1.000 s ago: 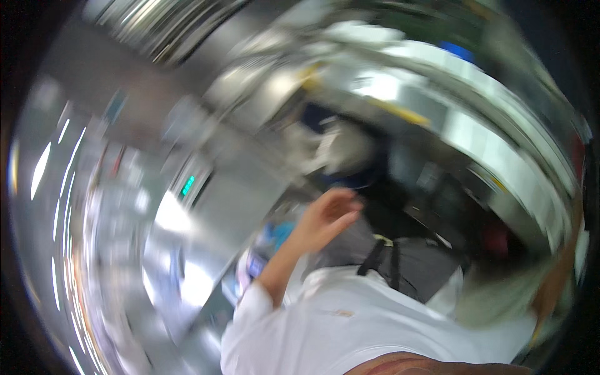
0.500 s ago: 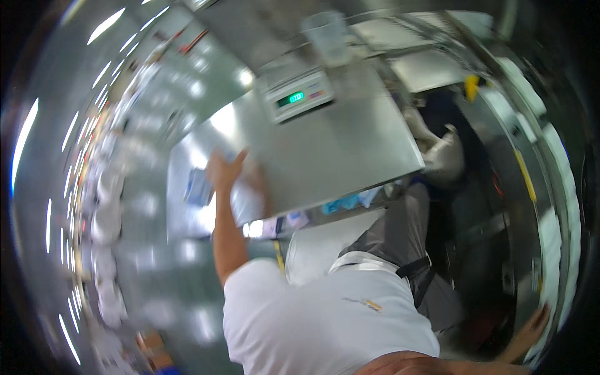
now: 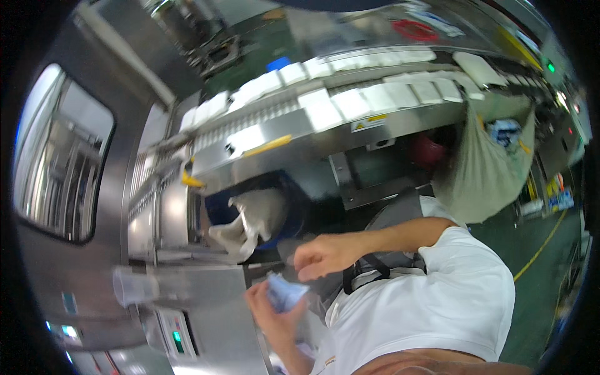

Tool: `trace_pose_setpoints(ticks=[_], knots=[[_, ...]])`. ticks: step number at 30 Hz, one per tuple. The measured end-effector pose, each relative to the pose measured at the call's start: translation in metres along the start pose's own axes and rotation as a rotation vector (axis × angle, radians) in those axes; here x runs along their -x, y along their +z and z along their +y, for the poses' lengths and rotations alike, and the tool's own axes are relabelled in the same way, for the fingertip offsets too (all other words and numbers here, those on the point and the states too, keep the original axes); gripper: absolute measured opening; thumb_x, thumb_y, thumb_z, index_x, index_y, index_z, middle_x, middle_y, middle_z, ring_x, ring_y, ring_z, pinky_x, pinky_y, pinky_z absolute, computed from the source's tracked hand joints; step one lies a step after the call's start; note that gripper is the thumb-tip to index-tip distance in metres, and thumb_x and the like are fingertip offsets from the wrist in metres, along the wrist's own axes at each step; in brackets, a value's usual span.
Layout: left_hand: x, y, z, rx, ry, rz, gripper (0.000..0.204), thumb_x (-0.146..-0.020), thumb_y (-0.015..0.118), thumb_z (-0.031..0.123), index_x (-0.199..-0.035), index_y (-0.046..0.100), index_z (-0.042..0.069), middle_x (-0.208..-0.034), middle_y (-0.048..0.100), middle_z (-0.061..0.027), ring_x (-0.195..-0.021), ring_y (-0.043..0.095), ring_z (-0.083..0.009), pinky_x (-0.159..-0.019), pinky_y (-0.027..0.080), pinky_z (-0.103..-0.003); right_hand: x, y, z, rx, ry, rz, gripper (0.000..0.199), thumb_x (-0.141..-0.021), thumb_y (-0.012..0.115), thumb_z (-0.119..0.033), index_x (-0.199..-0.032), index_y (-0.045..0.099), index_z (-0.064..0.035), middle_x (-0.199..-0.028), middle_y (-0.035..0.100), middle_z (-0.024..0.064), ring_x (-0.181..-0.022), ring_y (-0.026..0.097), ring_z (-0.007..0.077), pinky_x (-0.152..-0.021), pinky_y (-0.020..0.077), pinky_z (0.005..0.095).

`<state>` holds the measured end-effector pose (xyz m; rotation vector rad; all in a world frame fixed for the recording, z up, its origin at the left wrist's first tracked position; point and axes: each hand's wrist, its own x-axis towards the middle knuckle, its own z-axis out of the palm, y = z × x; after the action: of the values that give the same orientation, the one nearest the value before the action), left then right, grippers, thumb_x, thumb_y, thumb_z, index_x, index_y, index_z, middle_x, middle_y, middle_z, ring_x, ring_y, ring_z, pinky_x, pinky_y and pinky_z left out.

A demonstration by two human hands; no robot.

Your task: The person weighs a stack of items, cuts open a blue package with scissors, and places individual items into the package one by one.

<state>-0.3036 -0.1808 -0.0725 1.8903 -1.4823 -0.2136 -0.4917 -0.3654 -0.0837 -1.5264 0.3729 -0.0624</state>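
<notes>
My left hand point(image 3: 275, 319) is closed on the pale blue packet point(image 3: 285, 294), fingers and thumb pressing it from its sides, just off the right edge of the bench point(image 3: 222, 303) near that edge's upper corner. My right hand point(image 3: 328, 255) hangs just above and to the right, fingers loosely curled toward the thumb; from this camera I cannot tell whether anything sits between them. The packet looks soft and creased, so I'd keep the left pinch light, hold the piece level, and bring the right hand to its free corner rather than its middle, where a squeeze would crumple it. It is blurred in my view, so I'd want both hands slower and the packet steadier before trusting that grip. For room, the bench's right edge runs close beside the left wrist, and swinging left at this height could knock the knuckles on it. Over the bench top there is bare metal between that edge and the scale point(image 3: 175, 334), with the clear jug point(image 3: 134, 286) farther left. Beyond the upper corner sits the dark blue bin point(image 3: 292, 203), a pale sack point(image 3: 259, 215) bunched in its mouth, which could snag a low reach. Past that, the conveyor point(image 3: 328, 136) stands well apart, its white pads point(image 3: 356, 103) lined along the top, so the space before my torso seems the safest place to work.
</notes>
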Motion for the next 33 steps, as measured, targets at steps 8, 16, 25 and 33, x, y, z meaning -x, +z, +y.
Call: trace_pose_setpoints(ticks=[8, 16, 25, 33], knots=[[-0.061, 0.087, 0.04, 0.071, 0.295, -0.348, 0.088, -0.058, 0.098, 0.019, -0.133, 0.055, 0.007, -0.126, 0.049, -0.018, -0.114, 0.055, -0.0393, -0.095, 0.05, -0.048, 0.064, -0.016, 0.035, 0.38, -0.272, 0.588, 0.04, -0.098, 0.07, -0.033, -0.08, 0.058, 0.0004, -0.065, 0.06, 0.0174, -0.056, 0.056, 0.0286, -0.056, 0.0443, 0.0426], [-0.061, 0.16, 0.017, 0.811, 0.009, -0.461, 0.095, -0.078, 0.091, 0.034, -0.15, 0.039, 0.0, -0.144, 0.048, -0.0174, -0.129, 0.054, -0.0321, -0.107, 0.046, -0.045, 0.111, -0.029, 0.066, -0.244, -0.22, 0.666, 0.027, -0.11, 0.056, -0.029, -0.109, 0.064, -0.0031, -0.078, 0.062, 0.0, -0.061, 0.055, 0.0054, -0.052, 0.045, 0.0241], [-0.028, 0.197, 0.032, 1.309, -0.375, -0.429, 0.047, -0.098, 0.071, 0.015, -0.138, 0.052, 0.0, -0.133, 0.063, -0.0121, -0.118, 0.063, -0.0238, -0.101, 0.051, -0.04, 0.099, -0.019, 0.089, 0.025, -0.273, 0.773, 0.034, -0.107, 0.06, -0.031, -0.118, 0.069, 0.0002, -0.078, 0.072, 0.0091, -0.067, 0.067, 0.0129, -0.059, 0.0542, 0.032], [-0.057, 0.171, 0.048, 1.125, -0.326, -0.511, 0.057, -0.085, 0.085, 0.005, -0.133, 0.056, 0.0, -0.122, 0.068, -0.0107, -0.11, 0.067, -0.0222, -0.1, 0.053, -0.038, 0.108, -0.034, 0.086, 0.112, -0.261, 0.697, 0.038, -0.106, 0.062, -0.037, -0.102, 0.071, 0.0, -0.077, 0.074, 0.01, -0.064, 0.068, 0.0152, -0.061, 0.0549, 0.033]])
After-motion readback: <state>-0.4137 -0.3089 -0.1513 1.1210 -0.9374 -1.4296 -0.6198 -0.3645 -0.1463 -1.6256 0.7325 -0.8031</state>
